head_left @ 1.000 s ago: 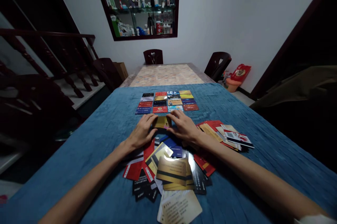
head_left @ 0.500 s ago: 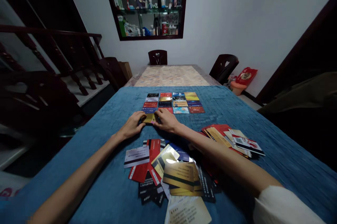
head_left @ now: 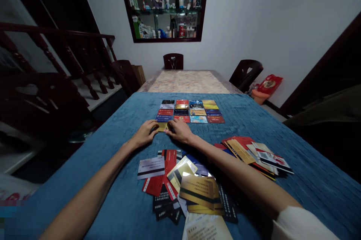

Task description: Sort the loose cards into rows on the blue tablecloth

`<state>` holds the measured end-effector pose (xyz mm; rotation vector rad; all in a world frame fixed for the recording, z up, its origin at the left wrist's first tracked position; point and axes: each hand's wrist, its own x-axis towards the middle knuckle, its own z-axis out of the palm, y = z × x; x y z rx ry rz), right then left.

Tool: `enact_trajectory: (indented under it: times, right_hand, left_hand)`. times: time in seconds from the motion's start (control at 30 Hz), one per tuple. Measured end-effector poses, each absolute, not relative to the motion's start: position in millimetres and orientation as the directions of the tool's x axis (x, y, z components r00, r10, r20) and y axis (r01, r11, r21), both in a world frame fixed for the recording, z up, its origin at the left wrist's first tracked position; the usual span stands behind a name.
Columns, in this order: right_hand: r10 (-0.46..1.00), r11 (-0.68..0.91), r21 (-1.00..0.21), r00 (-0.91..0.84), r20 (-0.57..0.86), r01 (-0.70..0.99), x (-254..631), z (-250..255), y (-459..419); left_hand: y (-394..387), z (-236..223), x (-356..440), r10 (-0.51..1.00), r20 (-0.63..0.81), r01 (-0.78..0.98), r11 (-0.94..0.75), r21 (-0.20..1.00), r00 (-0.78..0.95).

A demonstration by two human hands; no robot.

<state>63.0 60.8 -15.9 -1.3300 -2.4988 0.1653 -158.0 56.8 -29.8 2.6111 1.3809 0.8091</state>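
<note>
Hands (head_left: 146,132) (head_left: 181,131) holding gold card (head_left: 163,127), blue cloth (head_left: 239,110) beneath

Card grid (head_left: 184,112) behind card pile (head_left: 197,191)

Open passage, from where I stand: bare blue cloth (head_left: 113,127) on either side of the card grid (head_left: 197,112), plus a strip between it and the outer card pile (head_left: 245,151). Obstacles: left hand (head_left: 147,132), right hand (head_left: 179,131) and gold card (head_left: 163,127) at the grid's near left corner; a loose card heap (head_left: 197,191) between left forearm (head_left: 93,183) and right forearm (head_left: 239,172), the latter slanting between heap and pile.
</note>
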Motion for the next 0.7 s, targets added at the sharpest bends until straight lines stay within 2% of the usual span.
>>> enact_trajectory:
  times: [0.23,0.43,0.7]
  right_hand:
    - [0.838,0.545,-0.275,-0.503,0.211,0.792,62.6,-21.6,59.1]
    - [0.838,0.545,-0.304,-0.496,0.226,0.781,63.2,-23.2,61.4]
    - [0.840,0.543,-0.343,-0.488,0.238,0.767,63.2,-27.0,65.4]
  left_hand:
    - [55.3,-38.0,-158.3,0.781,0.473,0.768,-0.574,0.284,0.409]
    - [53.5,-37.6,-158.0,0.802,0.441,0.793,-0.547,0.269,0.404]
    - [51.9,-38.5,-154.0,0.807,0.467,0.804,-0.523,0.282,0.362]
